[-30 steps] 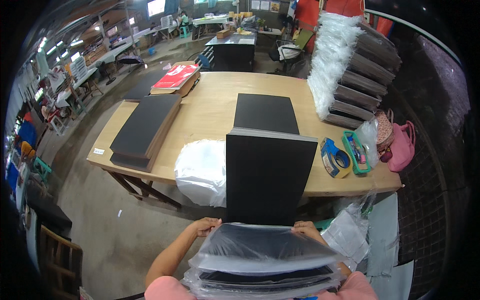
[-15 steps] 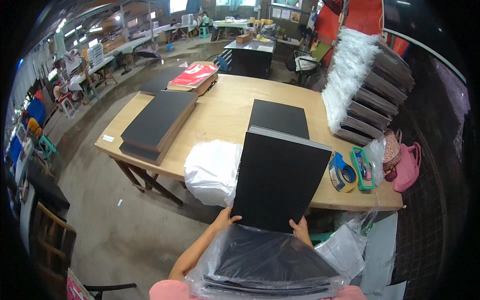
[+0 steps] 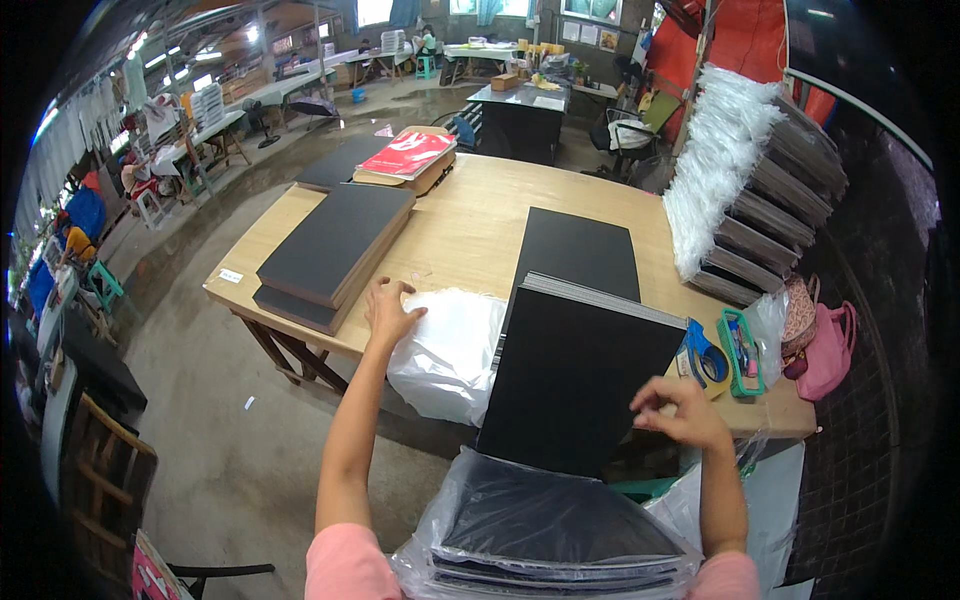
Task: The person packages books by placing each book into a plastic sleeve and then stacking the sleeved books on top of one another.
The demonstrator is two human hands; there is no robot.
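Left hand (image 3: pixel 390 314) spread wide at the edge of the white plastic (image 3: pixel 452 358) | right hand (image 3: pixel 684 412) loosely curled beside the upright black boards (image 3: pixel 585 375) (we cannot tell whether it grips anything) | we find those boards at the near edge of the bench (image 3: pixel 478 210); just below, a clear-bagged stack (image 3: pixel 560 520); tape dispenser (image 3: pixel 709 358) to their right

Bkgd windows (image 3: pixel 375 12) overexp.; edges dark & bent.

flat black stack (image 3: pixel 582 250) partly out of view behind nearer boards (image 3: pixel 585 375)
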